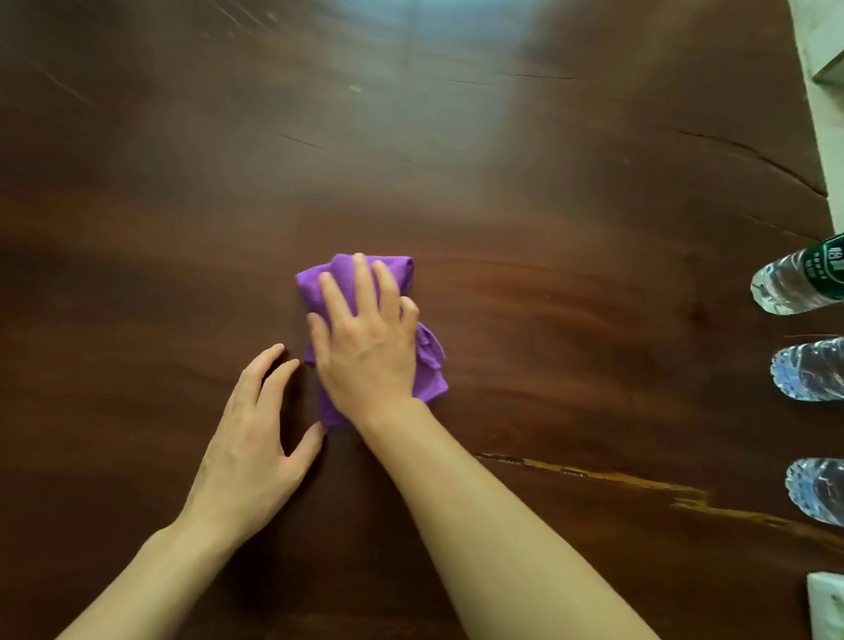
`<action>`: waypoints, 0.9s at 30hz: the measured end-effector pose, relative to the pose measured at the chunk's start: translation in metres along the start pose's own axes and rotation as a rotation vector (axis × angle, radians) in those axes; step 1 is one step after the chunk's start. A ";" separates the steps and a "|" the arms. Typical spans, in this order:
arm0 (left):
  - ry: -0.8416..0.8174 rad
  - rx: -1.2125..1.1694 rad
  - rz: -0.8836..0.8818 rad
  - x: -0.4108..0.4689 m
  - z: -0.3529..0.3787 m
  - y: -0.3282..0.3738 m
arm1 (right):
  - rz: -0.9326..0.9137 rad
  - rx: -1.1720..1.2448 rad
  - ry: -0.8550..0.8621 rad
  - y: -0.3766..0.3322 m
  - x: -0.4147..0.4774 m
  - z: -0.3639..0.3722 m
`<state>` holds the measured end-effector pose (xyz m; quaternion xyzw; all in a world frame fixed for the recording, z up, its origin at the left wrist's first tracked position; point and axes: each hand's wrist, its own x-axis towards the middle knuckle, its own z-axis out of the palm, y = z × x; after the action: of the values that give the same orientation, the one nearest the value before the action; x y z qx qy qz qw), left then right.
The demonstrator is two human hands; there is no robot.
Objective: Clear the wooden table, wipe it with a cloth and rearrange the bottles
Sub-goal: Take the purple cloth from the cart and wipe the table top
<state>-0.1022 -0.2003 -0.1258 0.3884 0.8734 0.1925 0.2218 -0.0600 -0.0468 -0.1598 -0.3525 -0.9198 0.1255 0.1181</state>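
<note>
Pressing flat with fingers spread, the right hand (366, 338) pins the crumpled purple cloth (354, 325) to the middle of the wooden bench (170, 177), while the left hand (257, 433) rests open and empty just beside it. Three water bottles (816, 370) stand well off to the right, nearer the right hand, so they look like that hand's reach once wiping ends.

bottles (816, 367) along right edge, table (168, 202) otherwise open

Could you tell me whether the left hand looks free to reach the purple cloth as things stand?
Probably yes: the left hand lies open on the wooden table right beside the purple cloth, though the right hand covers most of it.
</note>
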 end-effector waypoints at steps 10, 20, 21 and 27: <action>0.002 0.019 0.039 -0.001 0.002 -0.007 | 0.081 -0.104 0.049 0.048 -0.006 -0.014; -0.022 0.016 0.033 -0.003 0.000 -0.008 | 0.468 -0.243 0.118 0.209 -0.048 -0.077; -0.024 0.019 0.032 -0.002 0.000 -0.008 | 0.505 -0.227 0.127 0.220 -0.054 -0.082; -0.018 0.047 0.051 -0.002 -0.001 -0.009 | 0.620 -0.067 0.221 0.210 -0.048 -0.078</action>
<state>-0.1065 -0.2075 -0.1290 0.4173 0.8655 0.1739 0.2156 0.1286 0.0836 -0.1584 -0.6308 -0.7540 0.0859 0.1619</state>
